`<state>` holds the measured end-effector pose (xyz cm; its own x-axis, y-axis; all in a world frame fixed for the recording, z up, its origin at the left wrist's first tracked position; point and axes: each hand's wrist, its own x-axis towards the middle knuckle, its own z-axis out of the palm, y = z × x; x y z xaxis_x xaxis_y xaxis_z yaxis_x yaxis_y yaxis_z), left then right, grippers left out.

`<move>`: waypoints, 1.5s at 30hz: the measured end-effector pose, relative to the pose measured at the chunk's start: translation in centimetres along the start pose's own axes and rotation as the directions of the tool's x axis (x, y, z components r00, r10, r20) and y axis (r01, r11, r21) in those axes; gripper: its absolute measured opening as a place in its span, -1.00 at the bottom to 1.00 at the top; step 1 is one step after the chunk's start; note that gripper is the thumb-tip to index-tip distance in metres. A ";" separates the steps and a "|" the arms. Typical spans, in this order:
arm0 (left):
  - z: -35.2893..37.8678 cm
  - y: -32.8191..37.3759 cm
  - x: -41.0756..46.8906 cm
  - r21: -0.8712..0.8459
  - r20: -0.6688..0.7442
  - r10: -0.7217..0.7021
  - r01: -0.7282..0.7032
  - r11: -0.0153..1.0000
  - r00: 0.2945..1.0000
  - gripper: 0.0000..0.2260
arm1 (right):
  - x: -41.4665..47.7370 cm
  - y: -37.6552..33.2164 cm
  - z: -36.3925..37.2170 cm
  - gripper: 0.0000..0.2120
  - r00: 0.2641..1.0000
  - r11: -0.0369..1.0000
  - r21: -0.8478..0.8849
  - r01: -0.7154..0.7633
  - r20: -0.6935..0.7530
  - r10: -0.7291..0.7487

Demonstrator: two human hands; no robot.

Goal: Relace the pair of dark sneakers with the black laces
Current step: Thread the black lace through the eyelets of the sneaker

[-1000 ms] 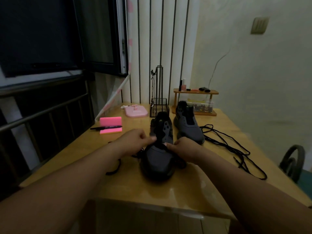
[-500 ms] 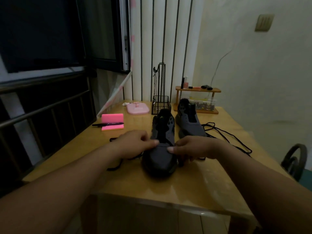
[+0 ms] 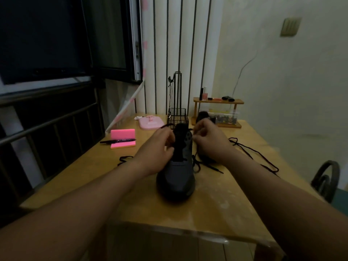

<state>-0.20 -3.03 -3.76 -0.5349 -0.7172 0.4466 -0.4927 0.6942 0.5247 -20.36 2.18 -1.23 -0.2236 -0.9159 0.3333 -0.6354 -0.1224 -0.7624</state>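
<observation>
Sneakers, head view. We see the near sneaker (image 3: 177, 178) standing upright at the middle of the bench (image 3: 226, 204), with its toe toward us and its heel toward the far wall. The far sneaker (image 3: 203, 116) stands just behind it and to its right. It is largely hidden by the right hand (image 3: 209, 140), so only its collar shows clearly.

The left hand (image 3: 156, 147) lies against the left side of the near sneaker's throat. Its fingers (image 3: 168, 136) are curled and pinch the black lace (image 3: 165, 126), which loops up above the knuckles. The right hand is at the right side of the throat, its fingers likewise curled and pinching the same lace near the upper eyelets. One tail of this lace trails on the bench to the left of the shoe and another to its right.

A second lace (image 3: 254, 153) lies loose on the right part of the bench, apart from both shoes.

At far left lie a pink notepad (image 3: 123, 134) with a black marker (image 3: 117, 141) across it. Along the far edge stand a pink dish (image 3: 150, 123), a wire basket (image 3: 178, 117) and a wooden rack (image 3: 218, 102).
</observation>
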 end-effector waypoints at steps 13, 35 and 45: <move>2.4 -2.4 -3.0 -0.007 0.106 -0.055 0.056 0.998 0.993 -0.65 | -2.7 -1.4 1.6 -0.85 0.902 0.964 -0.248 0.093 0.430 0.024; 1.3 0.5 -2.7 -0.176 0.036 -0.293 0.295 0.939 0.955 -0.85 | -3.2 -0.6 1.1 -0.83 0.897 0.958 -0.130 -0.254 0.340 0.284; 2.1 -0.3 -1.9 -0.013 0.102 -0.291 0.294 0.956 0.951 -0.77 | -4.1 -0.9 0.3 -0.80 0.909 0.866 0.317 -0.388 0.290 0.301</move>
<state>-0.47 -1.72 -6.35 -0.4357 -0.8781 0.1978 -0.6192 0.4519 0.6422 -18.69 5.90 -2.08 -0.1800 -0.9798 -0.0873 -0.2294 0.1281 -0.9649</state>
